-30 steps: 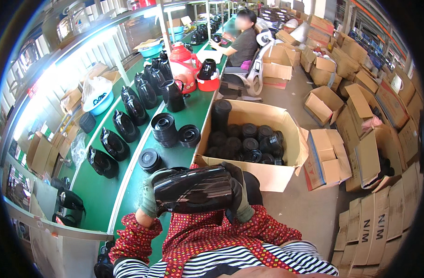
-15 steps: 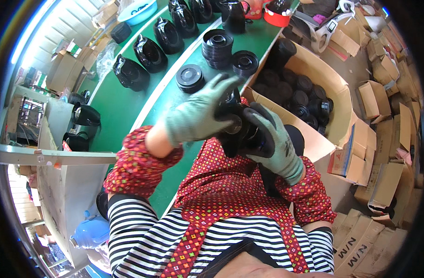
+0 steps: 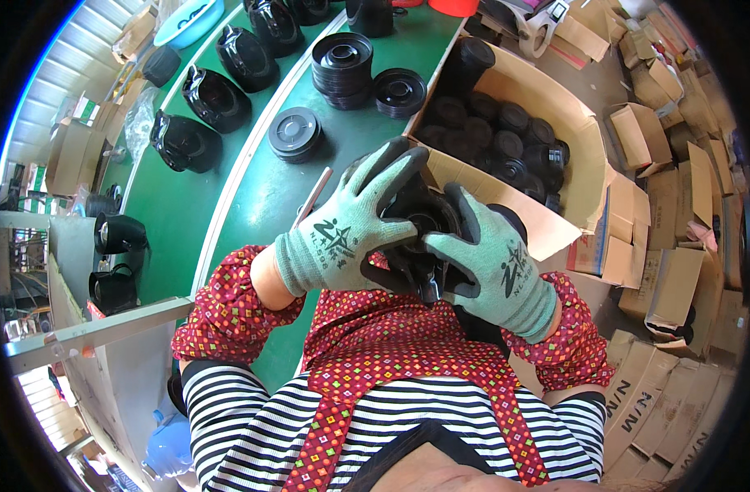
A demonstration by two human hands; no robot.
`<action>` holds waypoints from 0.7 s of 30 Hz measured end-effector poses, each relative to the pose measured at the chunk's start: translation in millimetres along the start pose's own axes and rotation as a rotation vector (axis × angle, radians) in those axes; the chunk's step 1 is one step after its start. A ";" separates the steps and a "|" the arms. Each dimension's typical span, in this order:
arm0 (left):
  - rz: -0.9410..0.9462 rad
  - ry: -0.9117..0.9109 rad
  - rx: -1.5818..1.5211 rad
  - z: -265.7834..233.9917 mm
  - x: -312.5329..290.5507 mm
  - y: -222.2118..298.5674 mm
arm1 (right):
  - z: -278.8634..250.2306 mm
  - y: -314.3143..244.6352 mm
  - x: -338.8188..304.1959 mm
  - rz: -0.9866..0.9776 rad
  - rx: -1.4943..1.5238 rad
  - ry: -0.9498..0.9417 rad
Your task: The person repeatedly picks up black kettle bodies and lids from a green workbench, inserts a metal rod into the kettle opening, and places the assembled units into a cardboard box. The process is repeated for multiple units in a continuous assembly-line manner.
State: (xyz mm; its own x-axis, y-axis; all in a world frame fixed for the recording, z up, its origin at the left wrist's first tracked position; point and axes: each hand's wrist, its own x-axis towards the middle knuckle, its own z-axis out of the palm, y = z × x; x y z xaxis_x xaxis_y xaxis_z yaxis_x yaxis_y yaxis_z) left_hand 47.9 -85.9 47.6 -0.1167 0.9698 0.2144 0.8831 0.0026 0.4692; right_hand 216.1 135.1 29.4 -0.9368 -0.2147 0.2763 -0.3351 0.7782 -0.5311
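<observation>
Both gloved hands grip a glossy black jug [image 3: 424, 275] held in front of the apron, its round opening turned up. My left hand [image 3: 334, 234] wraps its left side, fingers over the rim and thumb at the opening. From the right, my right hand [image 3: 506, 266] clasps it, thumb on the rim and fingers partly hidden beneath. Beyond the hands on the green belt stand a tall stack of black ringed discs [image 3: 342, 74], a lower stack of similar discs [image 3: 399, 92] and a short stack of round black lids [image 3: 294, 133].
Several black jugs [image 3: 216, 98] line the green belt [image 3: 174, 225] at the left. An open carton [image 3: 584, 143] full of black cylindrical parts [image 3: 510, 143] stands at the right. More cardboard boxes [image 3: 662, 205] crowd the floor there. A blue basin [image 3: 190, 23] sits far left.
My left hand has closed in from a blurred, spread pose onto the jug. The jug now shows its opening upward, and the right thumb lies on its rim. The view has shifted slightly.
</observation>
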 end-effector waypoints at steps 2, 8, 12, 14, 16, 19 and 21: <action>-0.022 -0.004 -0.058 2.6 0.7 -0.7 | 4.6 2.3 -3.8 -0.028 -0.019 0.021; -0.016 0.042 -0.127 5.0 2.1 0.0 | 3.2 1.4 0.3 -0.023 -0.038 0.013; -0.003 0.166 -0.170 13.7 -3.7 -6.4 | 1.0 -0.1 7.8 0.026 0.122 0.077; -0.042 0.297 -0.133 14.0 -7.6 0.2 | 15.8 7.8 -3.2 0.053 0.289 0.310; -0.116 0.491 -0.154 25.4 -18.0 6.1 | 27.3 14.3 -17.4 0.429 0.788 0.459; -0.285 0.694 -0.229 61.4 -34.6 29.2 | 45.2 28.8 -31.1 0.621 1.135 0.570; -0.337 0.707 -0.373 91.4 -45.7 47.6 | 57.1 46.5 -41.7 0.681 1.276 0.613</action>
State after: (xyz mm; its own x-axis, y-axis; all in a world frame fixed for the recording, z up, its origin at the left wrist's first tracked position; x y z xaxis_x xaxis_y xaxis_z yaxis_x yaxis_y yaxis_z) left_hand 136.9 -107.8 -18.2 -0.7095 0.5526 0.4374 0.5583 0.0619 0.8273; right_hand 233.8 146.6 -52.6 -0.8655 0.4651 -0.1861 -0.0409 -0.4359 -0.8991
